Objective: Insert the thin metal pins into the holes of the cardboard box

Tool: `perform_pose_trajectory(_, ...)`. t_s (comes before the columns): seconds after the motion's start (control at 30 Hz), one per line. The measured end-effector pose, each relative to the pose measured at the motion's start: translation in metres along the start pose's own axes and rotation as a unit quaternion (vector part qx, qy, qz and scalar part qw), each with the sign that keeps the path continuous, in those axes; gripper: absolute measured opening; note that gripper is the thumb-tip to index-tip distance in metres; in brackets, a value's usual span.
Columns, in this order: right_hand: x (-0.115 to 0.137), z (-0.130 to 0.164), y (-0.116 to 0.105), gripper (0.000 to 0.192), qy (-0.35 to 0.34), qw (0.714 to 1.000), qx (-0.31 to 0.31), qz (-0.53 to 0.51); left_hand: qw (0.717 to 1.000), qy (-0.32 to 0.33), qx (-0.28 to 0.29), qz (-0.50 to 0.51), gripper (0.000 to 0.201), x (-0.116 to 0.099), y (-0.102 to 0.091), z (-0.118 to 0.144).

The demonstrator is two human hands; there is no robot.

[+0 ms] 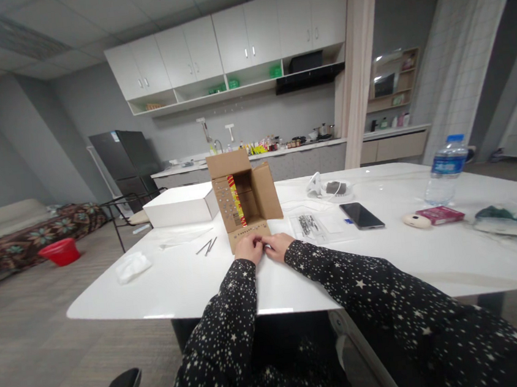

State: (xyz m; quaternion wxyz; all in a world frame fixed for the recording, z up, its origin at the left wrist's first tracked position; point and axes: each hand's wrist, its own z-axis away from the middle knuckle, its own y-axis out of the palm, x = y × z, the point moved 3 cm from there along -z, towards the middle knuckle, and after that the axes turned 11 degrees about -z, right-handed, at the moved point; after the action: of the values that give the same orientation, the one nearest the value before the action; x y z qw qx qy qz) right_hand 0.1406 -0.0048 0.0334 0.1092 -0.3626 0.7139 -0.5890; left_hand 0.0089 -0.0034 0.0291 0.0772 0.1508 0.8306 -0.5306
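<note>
An opened cardboard box (267, 192) stands in front of me with its flaps spread and its hollow inside facing me. Small dots mark its left panel and the lower front flap (247, 231), and a red and yellow strip runs down beside the opening. My left hand (248, 249) is closed at the near edge of that flap. Against it, fingertips almost meeting, my right hand (279, 246) is pinched together; whatever lies between its fingers is hidden. Left of the box lie thin metal rods (207, 246). On the right is a clear plastic bag (309, 227) with small dark pieces.
A white box (181, 205) and crumpled tissue (133, 267) sit left on the white table (195, 292). To the right are a phone (361, 215), a white device with a cable (334, 189), a red packet (440, 215) and a water bottle (445, 168).
</note>
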Motion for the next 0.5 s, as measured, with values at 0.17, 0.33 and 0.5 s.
perform_pose_trajectory(0.17,0.0014,0.0011,-0.0020,0.033,0.004,1.000,0.004,0.005,1.000,-0.008,0.004,0.003,0.025,-0.0012,-0.0009,0.0007)
perform_pose_trajectory(0.33,0.0049,0.0027,-0.0053,0.034,0.007,1.000,0.017,0.009,1.000,-0.008,-0.001,0.006,0.025,-0.0016,-0.0015,0.0009)
perform_pose_trajectory(0.5,0.0044,0.0027,-0.0054,0.033,0.007,1.000,0.015,0.009,1.000,-0.003,-0.001,0.010,0.025,-0.0002,-0.0008,0.0002)
